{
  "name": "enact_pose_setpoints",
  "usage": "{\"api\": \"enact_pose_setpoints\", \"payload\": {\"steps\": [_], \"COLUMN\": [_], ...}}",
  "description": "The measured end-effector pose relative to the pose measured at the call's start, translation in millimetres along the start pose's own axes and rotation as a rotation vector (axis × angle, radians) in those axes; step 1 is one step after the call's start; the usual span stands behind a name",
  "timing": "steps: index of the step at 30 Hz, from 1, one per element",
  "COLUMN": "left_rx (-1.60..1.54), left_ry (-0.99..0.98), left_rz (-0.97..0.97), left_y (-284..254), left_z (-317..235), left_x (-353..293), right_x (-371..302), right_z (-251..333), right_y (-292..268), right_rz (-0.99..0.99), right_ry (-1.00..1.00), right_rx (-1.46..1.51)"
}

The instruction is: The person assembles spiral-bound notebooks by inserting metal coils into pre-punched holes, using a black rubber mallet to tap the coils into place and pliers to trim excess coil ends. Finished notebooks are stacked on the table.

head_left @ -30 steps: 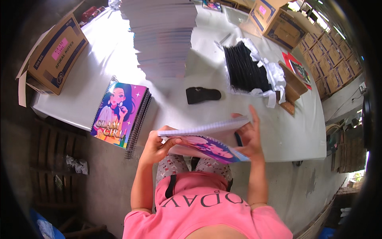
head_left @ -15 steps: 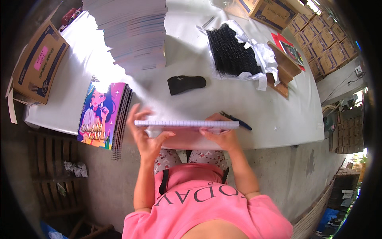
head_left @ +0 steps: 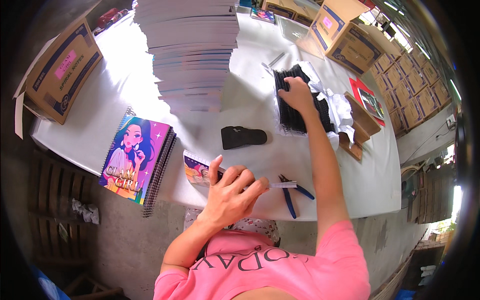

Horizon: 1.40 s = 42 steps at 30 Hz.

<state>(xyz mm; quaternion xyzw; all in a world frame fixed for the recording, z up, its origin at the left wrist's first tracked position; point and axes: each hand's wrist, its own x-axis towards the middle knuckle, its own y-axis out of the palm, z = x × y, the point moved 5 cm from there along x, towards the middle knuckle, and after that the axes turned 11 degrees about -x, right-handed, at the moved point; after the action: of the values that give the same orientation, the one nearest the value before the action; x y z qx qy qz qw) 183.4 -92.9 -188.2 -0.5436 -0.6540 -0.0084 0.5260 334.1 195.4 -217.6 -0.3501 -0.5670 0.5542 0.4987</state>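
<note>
My left hand [head_left: 231, 195] grips an unbound notebook [head_left: 196, 170] at the table's near edge; a strip of its illustrated cover and punched edge shows left of my fingers. My right hand [head_left: 298, 95] is stretched out to the far right, over a bundle of black spiral binding coils [head_left: 292, 117]. Its thumb and forefinger touch the coils and look apart. Blue-handled cutting pliers [head_left: 290, 200] lie with jaws spread beside the notebook's right end. Beyond the notebook rests a black, flat cloth-like item [head_left: 243, 137].
Spiral-bound notebooks [head_left: 132, 160] are stacked at the left. A tall pile of sheets [head_left: 192, 60] rises at the back. Cardboard boxes [head_left: 70, 72] stand left and far right. White crumpled paper [head_left: 340, 112] and a brown cardboard piece [head_left: 362, 122] flank the coils.
My right hand has let go of the notebook and reached forward right to the coils. My left hand keeps the notebook, now tilted, lower and partly covered. The pliers are more fully in view.
</note>
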Motion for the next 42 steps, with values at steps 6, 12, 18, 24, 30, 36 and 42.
{"api": "enact_pose_setpoints", "payload": {"steps": [6,12,18,24,30,36,42], "left_rx": [-0.025,-0.027,-0.071,0.018,0.055,0.048,0.142], "left_ry": [0.039,0.048,0.071,0.101,0.055,-0.027,-0.052], "left_rz": [-0.026,-0.024,-0.017,-0.032,-0.157,-0.224,-0.333], "left_y": [0,-1,0,4,19,26,36], "left_z": [0,3,6,7,0,-3,-6], "left_x": [-4,-6,0,-4,-12,-16,-15], "right_x": [45,57,56,-26,-196,-236,-236], "right_z": [5,-11,-20,10,21,23,25], "right_y": [38,5,-7,-87,-103,-84,-86], "right_rz": [-0.04,0.172,0.013,-0.233,0.167,-0.079,-0.114], "right_ry": [0.111,-0.012,-0.005,-0.154,-0.161,-0.196,-0.248], "right_rx": [-0.569,-0.189,-0.206,0.045,0.605,0.727,0.755]}}
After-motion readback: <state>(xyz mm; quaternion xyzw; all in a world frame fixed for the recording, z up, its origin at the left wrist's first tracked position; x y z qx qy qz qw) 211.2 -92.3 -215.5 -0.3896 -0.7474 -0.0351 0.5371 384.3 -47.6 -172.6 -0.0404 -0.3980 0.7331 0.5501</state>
